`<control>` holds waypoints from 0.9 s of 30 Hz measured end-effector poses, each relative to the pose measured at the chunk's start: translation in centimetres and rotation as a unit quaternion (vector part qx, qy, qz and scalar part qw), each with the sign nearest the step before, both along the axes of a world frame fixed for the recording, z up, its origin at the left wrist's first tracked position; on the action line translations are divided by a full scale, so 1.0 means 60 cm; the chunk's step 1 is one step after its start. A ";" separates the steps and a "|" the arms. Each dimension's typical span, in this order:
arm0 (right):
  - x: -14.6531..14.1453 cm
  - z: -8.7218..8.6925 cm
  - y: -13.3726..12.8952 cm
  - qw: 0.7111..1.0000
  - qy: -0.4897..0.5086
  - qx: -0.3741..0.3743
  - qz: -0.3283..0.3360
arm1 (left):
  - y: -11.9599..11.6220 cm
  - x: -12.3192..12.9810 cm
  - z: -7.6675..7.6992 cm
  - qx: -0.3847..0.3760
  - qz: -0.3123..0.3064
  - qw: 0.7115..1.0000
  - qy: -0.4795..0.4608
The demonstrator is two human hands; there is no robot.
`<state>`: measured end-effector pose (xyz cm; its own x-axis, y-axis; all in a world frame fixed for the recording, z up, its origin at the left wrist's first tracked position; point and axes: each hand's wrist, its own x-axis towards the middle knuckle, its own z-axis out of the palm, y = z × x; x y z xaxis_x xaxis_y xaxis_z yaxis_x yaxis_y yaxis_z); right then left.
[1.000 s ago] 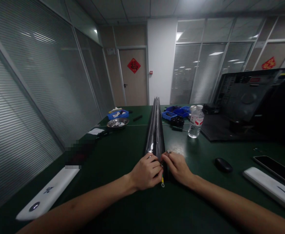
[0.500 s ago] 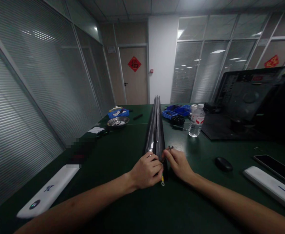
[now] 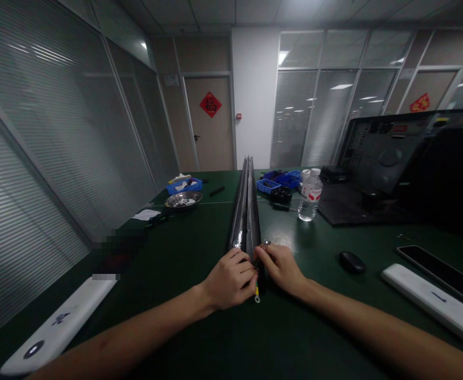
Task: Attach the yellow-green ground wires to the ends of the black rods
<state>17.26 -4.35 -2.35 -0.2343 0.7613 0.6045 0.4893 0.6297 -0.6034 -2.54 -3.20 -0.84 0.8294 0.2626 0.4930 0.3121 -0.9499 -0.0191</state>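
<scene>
A long dark strip-like profile (image 3: 241,221), glossy as if wrapped in film, runs away from me down the table with a groove along its middle. My left hand (image 3: 230,279) is closed over its near end, fingers curled. Below those fingers hangs a short yellow wire end with a ring terminal (image 3: 257,298). Just to the right, my right hand (image 3: 282,268) is closed too, thumb and forefinger pinched against the profile's right side. A small shiny metal piece (image 3: 266,243) shows at its curled fingers; its kind is unclear. What lies between the fingertips is hidden.
On the right are a water bottle (image 3: 310,196), a black mouse (image 3: 352,262), a phone (image 3: 441,269), a white bar (image 3: 433,295) and a large monitor (image 3: 389,158). Blue trays (image 3: 268,186) and a screwdriver (image 3: 282,207) lie farther off. Leftward are a metal bowl (image 3: 183,200) and another white bar (image 3: 57,324).
The whole scene has shifted a little left in the picture as the camera turned right. Both hands keep their grip at the profile's near end, with hardly any change in their fingers.
</scene>
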 end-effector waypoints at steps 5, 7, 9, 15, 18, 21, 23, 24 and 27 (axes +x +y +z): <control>0.000 -0.003 -0.003 1.000 -0.005 0.015 -0.012 | 0.001 0.000 -0.002 0.004 -0.003 1.000 -0.002; 0.000 -0.004 -0.005 1.000 -0.011 0.021 -0.008 | 0.002 0.000 -0.004 0.013 -0.007 1.000 -0.007; 0.001 -0.004 -0.009 1.000 -0.002 0.028 -0.009 | 0.003 0.000 -0.006 0.021 -0.008 1.000 -0.014; 0.003 -0.001 -0.008 0.998 0.043 0.017 -0.041 | 0.002 0.001 -0.003 0.022 -0.007 1.000 -0.020; 0.003 -0.001 -0.004 0.998 0.039 0.013 -0.043 | 0.001 0.001 -0.001 0.018 -0.008 1.000 -0.023; 0.003 -0.002 -0.001 0.999 0.036 0.013 -0.029 | 0.001 0.000 -0.001 0.016 -0.009 1.000 -0.020; 0.004 -0.002 -0.001 0.999 0.035 0.006 -0.013 | 0.002 0.000 -0.002 0.016 -0.008 1.000 -0.018; 0.004 -0.001 -0.001 0.999 0.033 0.001 -0.004 | 0.002 -0.001 -0.003 0.017 -0.007 1.000 -0.017; 0.004 0.002 -0.002 1.000 0.017 -0.012 0.018 | 0.002 -0.001 -0.005 0.021 -0.004 1.000 -0.015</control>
<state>17.51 -4.44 -2.22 -0.2421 0.7671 0.5940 0.4455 0.6318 -0.6343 -2.59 -3.06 -1.11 0.8156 0.2352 0.5286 0.3063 -0.9507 -0.0496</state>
